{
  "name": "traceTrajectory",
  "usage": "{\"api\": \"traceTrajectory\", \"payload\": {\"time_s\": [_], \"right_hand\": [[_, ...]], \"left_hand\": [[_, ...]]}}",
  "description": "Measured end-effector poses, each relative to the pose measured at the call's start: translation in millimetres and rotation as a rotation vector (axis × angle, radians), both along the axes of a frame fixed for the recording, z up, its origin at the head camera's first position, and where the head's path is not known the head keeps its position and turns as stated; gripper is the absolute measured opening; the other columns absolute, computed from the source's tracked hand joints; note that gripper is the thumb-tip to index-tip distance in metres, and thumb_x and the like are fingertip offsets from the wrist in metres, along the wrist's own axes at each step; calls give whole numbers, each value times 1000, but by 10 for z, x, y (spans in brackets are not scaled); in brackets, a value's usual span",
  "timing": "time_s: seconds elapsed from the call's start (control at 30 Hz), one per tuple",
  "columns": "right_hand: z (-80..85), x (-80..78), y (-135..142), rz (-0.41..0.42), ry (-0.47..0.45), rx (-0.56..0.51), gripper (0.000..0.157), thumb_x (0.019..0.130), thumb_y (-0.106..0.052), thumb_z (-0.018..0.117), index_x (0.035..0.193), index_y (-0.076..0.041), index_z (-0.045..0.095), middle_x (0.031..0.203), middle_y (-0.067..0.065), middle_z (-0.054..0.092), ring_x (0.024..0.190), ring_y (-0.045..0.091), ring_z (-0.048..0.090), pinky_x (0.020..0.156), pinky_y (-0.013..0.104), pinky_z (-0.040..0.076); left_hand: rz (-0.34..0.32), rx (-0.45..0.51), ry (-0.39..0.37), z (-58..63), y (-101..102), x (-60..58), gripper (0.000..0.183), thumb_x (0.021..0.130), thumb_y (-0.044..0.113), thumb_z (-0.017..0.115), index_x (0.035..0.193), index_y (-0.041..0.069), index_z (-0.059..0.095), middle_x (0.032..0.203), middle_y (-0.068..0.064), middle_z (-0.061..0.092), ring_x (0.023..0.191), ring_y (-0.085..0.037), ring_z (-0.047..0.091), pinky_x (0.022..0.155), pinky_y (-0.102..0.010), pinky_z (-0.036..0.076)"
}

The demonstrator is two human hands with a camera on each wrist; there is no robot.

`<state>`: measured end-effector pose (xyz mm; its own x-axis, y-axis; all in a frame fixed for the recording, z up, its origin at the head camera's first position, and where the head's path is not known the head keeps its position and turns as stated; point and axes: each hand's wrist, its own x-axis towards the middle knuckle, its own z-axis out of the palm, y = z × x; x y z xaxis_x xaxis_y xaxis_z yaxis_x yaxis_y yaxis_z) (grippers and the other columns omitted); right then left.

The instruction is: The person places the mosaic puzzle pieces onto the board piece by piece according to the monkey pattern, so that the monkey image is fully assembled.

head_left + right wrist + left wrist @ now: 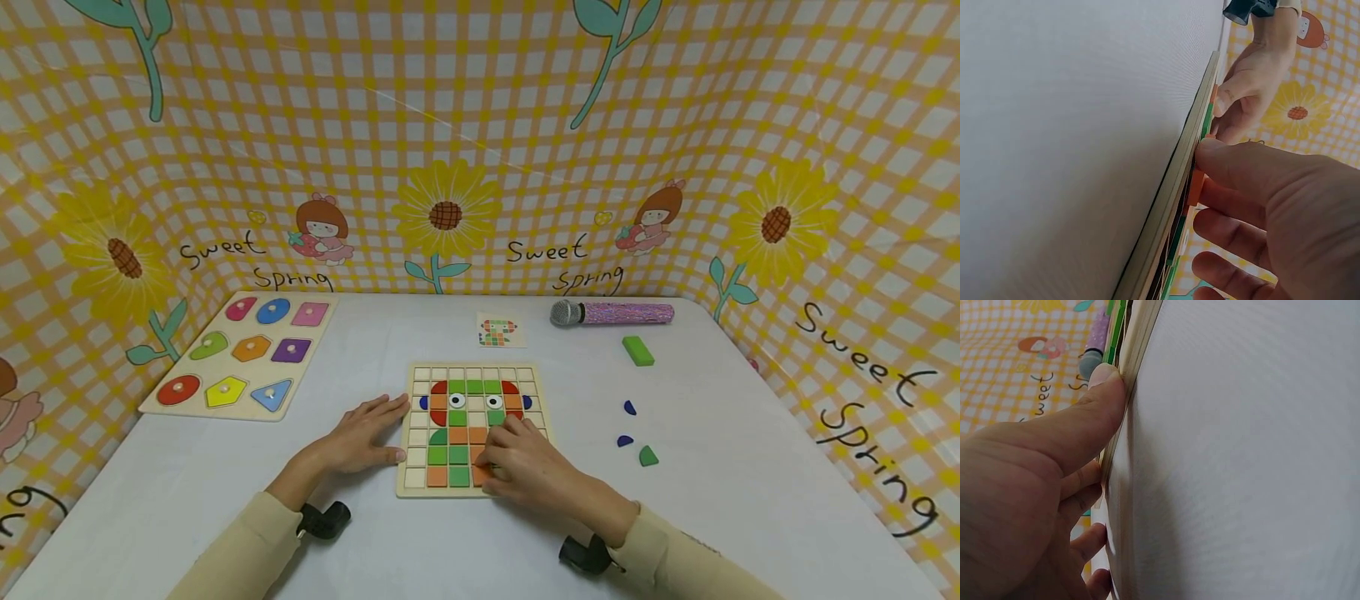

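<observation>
A wooden grid board (pixel 418 373) lies flat, partly filled with coloured tiles and two round eye pieces (pixel 457 401). My left hand (pixel 360 437) rests against its left edge, fingers extended; in the left wrist view the thumb (pixel 1100 406) touches the board's side. My right hand (pixel 532 467) is over the lower right of the grid, fingers curled, thumb and forefinger pinching an orange square tile (pixel 1196 187) at the bottom row. That hand hides several cells. The tile stands slightly proud of the board in the right wrist view.
To the right lie two blue half-round pieces (pixel 630 407), a green quarter piece (pixel 648 456) and a green block (pixel 638 351). A pattern card (pixel 513 335) and a glittery microphone (pixel 626 314) are at the back. A shape-knob puzzle (pixel 225 342) lies left.
</observation>
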<state>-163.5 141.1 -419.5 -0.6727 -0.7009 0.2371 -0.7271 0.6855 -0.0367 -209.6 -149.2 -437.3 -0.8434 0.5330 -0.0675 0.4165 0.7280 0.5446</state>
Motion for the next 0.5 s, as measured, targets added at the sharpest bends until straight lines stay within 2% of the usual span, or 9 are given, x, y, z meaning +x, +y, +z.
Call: {"api": "traceTrajectory", "payload": {"time_s": [0.3,0.5], "right_hand": [[-3,0,-22,-5,16,7,23,77,-36,75,94,-21,74,91,-8,61,91,12,45,80,31,39],[56,16,67,-60,-39,-38,23,75,-33,76,93,-19,74,91,-7,60,90,12,42,80,32,38]], "left_hand": [[7,3,-2,-6,-3,0,75,87,36,65,147,8,31,157,-9,26,145,-38,16,110,-65,15],[7,4,-5,-14,-5,-5,75,87,37,65,148,8,31,157,-8,25,145,-38,15,111,-64,14]]}}
